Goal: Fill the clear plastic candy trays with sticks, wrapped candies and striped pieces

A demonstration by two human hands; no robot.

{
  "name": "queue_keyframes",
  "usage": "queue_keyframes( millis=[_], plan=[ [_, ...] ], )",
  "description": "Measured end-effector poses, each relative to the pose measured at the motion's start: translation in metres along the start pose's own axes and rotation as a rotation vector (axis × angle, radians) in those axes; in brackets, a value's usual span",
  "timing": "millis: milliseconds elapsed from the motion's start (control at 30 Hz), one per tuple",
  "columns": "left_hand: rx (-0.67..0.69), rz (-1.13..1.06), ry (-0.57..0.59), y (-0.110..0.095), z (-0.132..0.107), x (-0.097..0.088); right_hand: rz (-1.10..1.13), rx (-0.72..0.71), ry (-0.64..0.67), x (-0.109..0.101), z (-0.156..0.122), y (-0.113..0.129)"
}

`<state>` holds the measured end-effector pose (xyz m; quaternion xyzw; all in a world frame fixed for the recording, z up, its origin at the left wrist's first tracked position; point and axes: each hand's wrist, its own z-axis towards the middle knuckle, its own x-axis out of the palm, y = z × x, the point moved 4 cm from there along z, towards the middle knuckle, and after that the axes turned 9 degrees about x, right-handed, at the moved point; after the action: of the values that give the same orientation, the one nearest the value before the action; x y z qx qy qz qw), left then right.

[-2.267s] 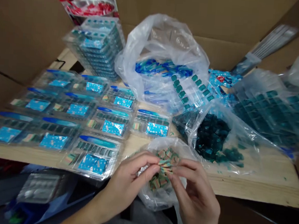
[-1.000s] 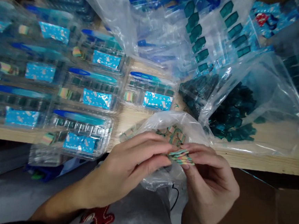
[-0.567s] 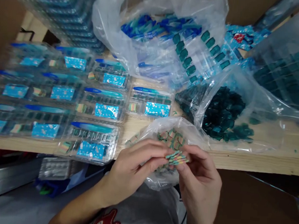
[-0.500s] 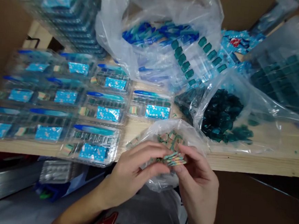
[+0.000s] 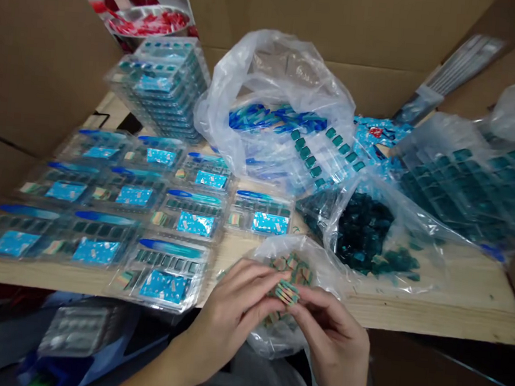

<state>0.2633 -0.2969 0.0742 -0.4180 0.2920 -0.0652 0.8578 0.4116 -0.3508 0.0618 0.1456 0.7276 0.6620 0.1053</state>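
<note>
My left hand (image 5: 234, 316) and my right hand (image 5: 339, 342) meet over the table's front edge, fingers pinched on a small stack of striped pastel pieces (image 5: 287, 292). Just behind it sits a small clear bag (image 5: 305, 262) with more of the same striped pieces. Left of my hands lie rows of clear plastic packs (image 5: 166, 272), each with a blue pen, dark teal blocks and a light-blue card.
A wooden table (image 5: 431, 308) carries a bag of loose dark teal pieces (image 5: 365, 237), a large bag of blue pens (image 5: 276, 120), a stack of filled packs (image 5: 168, 85) and teal trays in plastic (image 5: 476, 180). Cardboard walls (image 5: 36, 62) surround it.
The view has tilted back up from the table edge. My fingers have squared the fanned striped pieces into a tighter stack and lowered it slightly in front of the small bag.
</note>
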Motion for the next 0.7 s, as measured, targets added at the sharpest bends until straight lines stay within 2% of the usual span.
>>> queue_keyframes(
  millis=[100,300,433,500,600,700],
  plan=[
    [0.054,0.022,-0.027,-0.001,0.000,0.001,-0.015,-0.017,-0.039,-0.002,-0.002,-0.001],
    [-0.022,-0.087,-0.032,0.002,0.001,0.001,0.218,0.142,0.143,0.003,0.003,-0.006],
    [-0.017,-0.072,-0.027,0.002,-0.004,0.001,0.322,0.214,0.207,0.009,0.002,-0.008],
    [0.005,-0.031,-0.016,0.002,-0.006,0.001,0.269,0.186,0.175,0.009,0.002,-0.007],
    [0.043,0.041,0.001,0.001,-0.005,0.001,0.114,0.069,0.078,0.005,0.003,-0.003],
    [0.060,0.069,0.029,-0.001,-0.001,-0.001,0.094,0.040,0.114,0.001,0.005,-0.001]
  ],
)
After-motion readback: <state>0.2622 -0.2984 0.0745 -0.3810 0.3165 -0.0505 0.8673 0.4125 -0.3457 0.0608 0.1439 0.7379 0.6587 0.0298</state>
